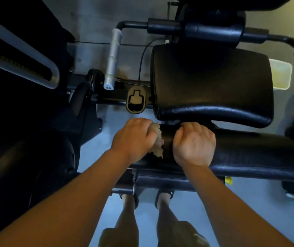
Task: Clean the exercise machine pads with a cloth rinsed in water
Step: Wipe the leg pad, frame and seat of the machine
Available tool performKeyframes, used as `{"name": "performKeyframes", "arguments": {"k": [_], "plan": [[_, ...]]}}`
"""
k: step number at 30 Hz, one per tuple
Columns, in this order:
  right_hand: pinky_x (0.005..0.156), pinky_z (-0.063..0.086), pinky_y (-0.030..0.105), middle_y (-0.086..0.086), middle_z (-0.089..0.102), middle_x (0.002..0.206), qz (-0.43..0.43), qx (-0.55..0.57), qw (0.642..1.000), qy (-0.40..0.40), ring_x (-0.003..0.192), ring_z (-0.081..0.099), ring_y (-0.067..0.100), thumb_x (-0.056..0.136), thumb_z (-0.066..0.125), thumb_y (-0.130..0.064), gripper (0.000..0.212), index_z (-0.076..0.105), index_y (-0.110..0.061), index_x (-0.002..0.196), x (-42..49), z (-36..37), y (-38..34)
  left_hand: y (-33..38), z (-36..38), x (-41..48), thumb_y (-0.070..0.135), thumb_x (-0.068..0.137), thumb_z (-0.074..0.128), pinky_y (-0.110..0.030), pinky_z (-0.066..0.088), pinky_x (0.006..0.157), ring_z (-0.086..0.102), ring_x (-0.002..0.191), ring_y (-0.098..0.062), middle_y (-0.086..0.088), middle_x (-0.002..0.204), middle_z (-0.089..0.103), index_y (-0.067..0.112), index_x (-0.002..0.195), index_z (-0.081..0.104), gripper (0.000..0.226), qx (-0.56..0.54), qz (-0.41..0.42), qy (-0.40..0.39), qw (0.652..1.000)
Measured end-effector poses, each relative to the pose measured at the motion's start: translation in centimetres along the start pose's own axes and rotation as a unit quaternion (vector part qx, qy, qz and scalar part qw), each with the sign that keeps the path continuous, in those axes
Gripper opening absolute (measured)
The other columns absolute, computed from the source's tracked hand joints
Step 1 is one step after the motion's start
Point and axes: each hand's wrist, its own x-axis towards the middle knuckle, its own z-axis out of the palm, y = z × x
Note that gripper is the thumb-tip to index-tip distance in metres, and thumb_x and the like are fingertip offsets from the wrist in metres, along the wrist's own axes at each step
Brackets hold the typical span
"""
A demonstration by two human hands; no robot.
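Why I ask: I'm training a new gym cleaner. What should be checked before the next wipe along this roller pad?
1. Cloth in hand: ok. The left hand grips the beige cloth against the roller pad.
2. Pad steadied: ok. The right hand curls over the roller pad.
3. Path rightward along the pad: not ok. The right hand sits just beside the cloth.
4. Cloth wet enough: cannot tell.
5. Seat pad already wiped: cannot tell.
6. Rinse water near: cannot tell. A pale tub sits beyond the seat pad, but its contents are unclear.
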Motion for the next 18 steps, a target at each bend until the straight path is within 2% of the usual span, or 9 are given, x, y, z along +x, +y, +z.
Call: {"name": "performKeyframes", "arguments": {"k": [3,5,7,10,12,13,15,17,18], "plan": [[0.094,0.043,0.041,0.002,0.072,0.102,0.004,0.011,1.000,0.029,0.098,0.063,0.026,0.096,0.042,-0.032,0.036,0.075,-0.019,0.102,-0.1,0.5,0.0,-0.6,-0.7,2.9,0.056,0.094,0.035,-0.044,0.051,0.081,0.062,0.094,-0.020,0.003,0.092,0.068,0.026,0.091,0.066,0.043,-0.026,-0.071,-0.102,0.992],[0.095,0.043,0.042,0.003,0.073,0.105,0.004,0.016,0.999,0.040,0.100,0.064,0.027,0.095,0.044,-0.031,0.035,0.075,-0.019,0.103,-0.1,0.9,0.1,-0.8,-0.8,4.7,0.057,0.093,0.041,-0.040,0.052,0.075,0.065,0.081,-0.021,0.001,0.081,0.070,0.027,0.088,0.069,0.040,-0.102,-0.135,-0.168,0.971],[0.096,0.043,0.042,0.003,0.073,0.107,0.001,0.020,0.999,0.047,0.101,0.064,0.027,0.094,0.046,-0.031,0.034,0.076,-0.018,0.105,-0.1,1.0,0.2,-0.6,-1.1,6.0,0.045,0.096,0.049,-0.034,0.043,0.066,0.057,0.067,-0.021,-0.003,0.071,0.063,0.019,0.084,0.066,0.034,-0.162,-0.187,-0.210,0.946],[0.095,0.044,0.042,0.003,0.073,0.107,-0.003,0.023,0.998,0.062,0.100,0.064,0.027,0.093,0.047,-0.030,0.034,0.076,-0.018,0.104,-0.1,1.2,0.2,-0.1,-2.2,7.0,0.034,0.103,0.048,-0.029,0.031,0.051,0.039,0.052,-0.016,-0.002,0.060,0.044,0.017,0.071,0.051,0.036,-0.157,-0.205,-0.252,0.933],[0.095,0.044,0.042,0.003,0.073,0.107,-0.003,0.023,0.997,0.073,0.100,0.065,0.027,0.092,0.048,-0.029,0.033,0.077,-0.017,0.104,-0.1,1.3,0.2,0.1,-2.8,7.2,0.034,0.105,0.044,-0.023,0.027,0.039,0.034,0.045,-0.012,0.000,0.059,0.039,0.016,0.080,0.054,0.032,-0.151,-0.205,-0.267,0.930],[0.094,0.044,0.041,0.003,0.073,0.106,-0.003,0.022,0.997,0.077,0.099,0.065,0.027,0.092,0.049,-0.029,0.033,0.077,-0.017,0.103,-0.1,1.4,0.2,0.2,-2.9,7.2,0.035,0.105,0.044,-0.023,0.027,0.038,0.034,0.046,-0.012,0.000,0.060,0.039,0.016,0.083,0.054,0.031,-0.153,-0.202,-0.268,0.930],[0.093,0.043,0.041,0.003,0.073,0.106,-0.006,0.022,0.996,0.081,0.099,0.065,0.027,0.092,0.049,-0.028,0.032,0.077,-0.017,0.103,-0.2,1.4,0.2,0.3,-3.1,6.7,0.036,0.104,0.046,-0.026,0.036,0.049,0.044,0.056,-0.012,0.001,0.066,0.048,0.018,0.078,0.055,0.034,-0.160,-0.185,-0.268,0.932],[0.093,0.043,0.041,0.003,0.073,0.105,-0.008,0.021,0.996,0.083,0.099,0.065,0.027,0.092,0.049,-0.028,0.032,0.077,-0.016,0.102,-0.1,1.3,0.1,-0.2,-2.7,5.9,0.043,0.102,0.044,-0.034,0.051,0.078,0.059,0.083,-0.013,0.003,0.090,0.067,0.025,0.087,0.066,0.032,-0.146,-0.142,-0.251,0.946],[0.092,0.043,0.041,0.003,0.074,0.105,-0.009,0.021,0.996,0.084,0.099,0.065,0.027,0.092,0.049,-0.028,0.032,0.077,-0.016,0.102,-0.1,1.2,0.1,-0.7,-2.3,5.4,0.049,0.100,0.041,-0.040,0.051,0.091,0.061,0.095,-0.014,0.005,0.101,0.069,0.030,0.095,0.068,0.034,-0.113,-0.103,-0.234,0.960]]}}
